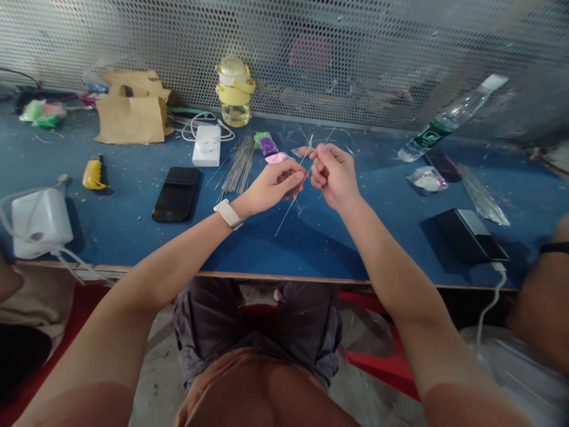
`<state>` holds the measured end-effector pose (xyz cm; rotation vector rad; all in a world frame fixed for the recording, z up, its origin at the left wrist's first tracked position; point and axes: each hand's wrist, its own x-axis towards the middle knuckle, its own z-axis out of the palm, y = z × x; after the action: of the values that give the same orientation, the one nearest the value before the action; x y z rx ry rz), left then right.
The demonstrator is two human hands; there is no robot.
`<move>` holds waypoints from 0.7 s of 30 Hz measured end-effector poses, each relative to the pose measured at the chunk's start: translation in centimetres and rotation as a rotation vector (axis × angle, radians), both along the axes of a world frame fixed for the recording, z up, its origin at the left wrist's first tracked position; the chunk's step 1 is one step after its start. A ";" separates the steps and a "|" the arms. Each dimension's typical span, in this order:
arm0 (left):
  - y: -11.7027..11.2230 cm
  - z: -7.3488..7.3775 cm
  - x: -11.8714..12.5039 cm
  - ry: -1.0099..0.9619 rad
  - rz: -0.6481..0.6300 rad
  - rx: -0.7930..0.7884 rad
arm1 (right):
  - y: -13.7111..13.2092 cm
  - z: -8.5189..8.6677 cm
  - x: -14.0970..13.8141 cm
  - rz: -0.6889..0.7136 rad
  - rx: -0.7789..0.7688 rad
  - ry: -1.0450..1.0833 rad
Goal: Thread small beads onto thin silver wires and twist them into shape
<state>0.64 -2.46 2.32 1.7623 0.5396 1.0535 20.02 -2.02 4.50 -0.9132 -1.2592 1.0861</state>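
Note:
My left hand (274, 185) and my right hand (333, 175) meet above the blue table (133, 219), both pinched on a thin metal wire (288, 207) that slants down to the left towards the table. The left wrist wears a white band (228, 214). Just behind the hands lie small bags of beads, purple and green (265, 143), pink (276, 158) and orange (302, 151). A bundle of straight wires (240, 166) lies to the left of them.
A black phone (176, 193), white power strip (207, 145), yellow jar (235, 92), paper bag (131, 110), yellow cutter (94, 174) and white charger (38, 220) sit left. Right: a plastic bottle (448, 118), black power bank (471, 234), another person's arm (542, 296). A perforated metal screen (355, 53) stands behind.

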 end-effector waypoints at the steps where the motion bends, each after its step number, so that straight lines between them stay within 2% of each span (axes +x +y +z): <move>1: 0.0 -0.1 0.1 -0.005 0.003 -0.015 | 0.0 -0.2 -0.1 -0.001 0.014 -0.029; 6: -0.4 -0.2 0.2 -0.003 0.021 -0.147 | 0.5 -0.8 0.0 -0.165 0.129 -0.070; 13: -0.6 0.3 0.4 -0.006 0.101 -0.301 | 2.2 -0.5 1.7 -0.242 0.163 0.073; 16: -0.5 0.2 0.6 -0.005 0.135 -0.322 | 2.4 0.0 2.5 -0.189 0.118 0.144; 19: -0.3 0.0 0.6 -0.020 0.172 -0.320 | 1.9 0.1 2.5 -0.078 0.148 0.044; 21: -0.2 0.0 0.6 -0.038 0.198 -0.302 | 1.5 0.0 2.1 -0.076 0.231 -0.071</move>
<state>1.26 -2.67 2.30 1.4432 0.8177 1.0758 22.15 -0.57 4.47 -0.8223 -1.3659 0.8350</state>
